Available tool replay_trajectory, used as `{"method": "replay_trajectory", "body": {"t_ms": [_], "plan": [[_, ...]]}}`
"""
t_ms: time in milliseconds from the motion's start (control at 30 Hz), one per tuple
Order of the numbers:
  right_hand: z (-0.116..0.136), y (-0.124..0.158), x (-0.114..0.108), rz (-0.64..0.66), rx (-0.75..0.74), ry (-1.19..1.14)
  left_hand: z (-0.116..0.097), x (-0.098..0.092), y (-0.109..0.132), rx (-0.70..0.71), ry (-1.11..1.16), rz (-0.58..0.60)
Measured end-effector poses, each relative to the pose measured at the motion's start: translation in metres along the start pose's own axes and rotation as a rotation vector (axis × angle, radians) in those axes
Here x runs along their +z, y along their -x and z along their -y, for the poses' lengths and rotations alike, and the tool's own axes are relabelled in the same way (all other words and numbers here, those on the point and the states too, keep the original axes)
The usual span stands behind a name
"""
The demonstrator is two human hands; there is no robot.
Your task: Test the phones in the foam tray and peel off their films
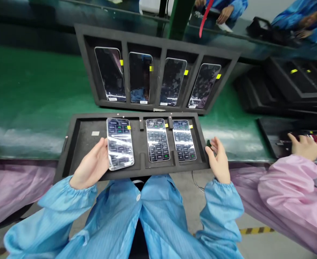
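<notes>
My left hand (92,163) grips a lit smartphone (120,144) by its left edge, fingers partly hidden behind it. The phone is over the left part of a black tray (87,154), its screen showing a grid of buttons and a yellow tag at the upper right. Two more lit smartphones lie in the tray: one in the middle (157,140) and one at the right (184,140). Just beyond the tray's right end is my right hand (219,160), fingers loosely curled and thumb apart. A small dark green thing (208,143) shows by its fingertips; I cannot tell what it is.
Behind stands a tilted black tray (155,79) with several dark-screened phones in compartments. Stacked black trays (279,86) sit at the right on the green bench (34,93). A co-worker's hand (306,147) in a pink sleeve is at right. Blue-sleeved people work across the bench.
</notes>
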State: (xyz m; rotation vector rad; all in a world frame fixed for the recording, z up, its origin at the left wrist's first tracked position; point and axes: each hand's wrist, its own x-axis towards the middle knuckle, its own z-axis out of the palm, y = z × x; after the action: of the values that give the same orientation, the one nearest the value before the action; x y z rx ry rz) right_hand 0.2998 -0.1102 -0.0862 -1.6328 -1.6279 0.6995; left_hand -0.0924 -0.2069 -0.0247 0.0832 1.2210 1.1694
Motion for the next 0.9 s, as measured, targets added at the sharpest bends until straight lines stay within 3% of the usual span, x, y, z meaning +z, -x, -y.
{"method": "replay_trajectory", "body": {"t_ms": [100, 167, 367, 467, 567, 633, 767, 833, 900], "plan": [[-0.016, -0.014, 0.006, 0.126, 0.01, -0.143, -0.001, 0.003, -0.003, 0.023, -0.039, 0.094], [-0.013, -0.018, 0.012, 0.181, 0.011, -0.217, -0.002, 0.001, -0.001, 0.111, -0.12, 0.075], [0.009, 0.008, 0.032, 0.191, 0.048, -0.347, 0.011, -0.024, 0.007, 0.542, -0.318, -0.097], [0.023, 0.034, 0.056, 0.154, 0.053, -0.383, 0.031, -0.043, 0.009, 0.829, -0.518, -0.281], [0.049, 0.058, 0.09, 0.153, 0.05, -0.401, 0.056, -0.057, 0.013, 1.279, -0.771, -0.487], [0.073, 0.071, 0.114, 0.205, 0.065, -0.384, 0.07, -0.06, 0.017, 1.448, -0.882, -0.467], [0.127, 0.092, 0.163, 0.233, -0.028, -0.316, 0.087, -0.059, 0.016, 1.561, -1.204, -0.208], [0.151, 0.097, 0.183, 0.346, -0.106, -0.328, 0.084, -0.061, 0.01, 1.642, -1.376, -0.219], [0.169, 0.096, 0.199, 0.507, -0.185, -0.365, 0.074, -0.069, 0.0, 1.732, -1.518, -0.319]]}}
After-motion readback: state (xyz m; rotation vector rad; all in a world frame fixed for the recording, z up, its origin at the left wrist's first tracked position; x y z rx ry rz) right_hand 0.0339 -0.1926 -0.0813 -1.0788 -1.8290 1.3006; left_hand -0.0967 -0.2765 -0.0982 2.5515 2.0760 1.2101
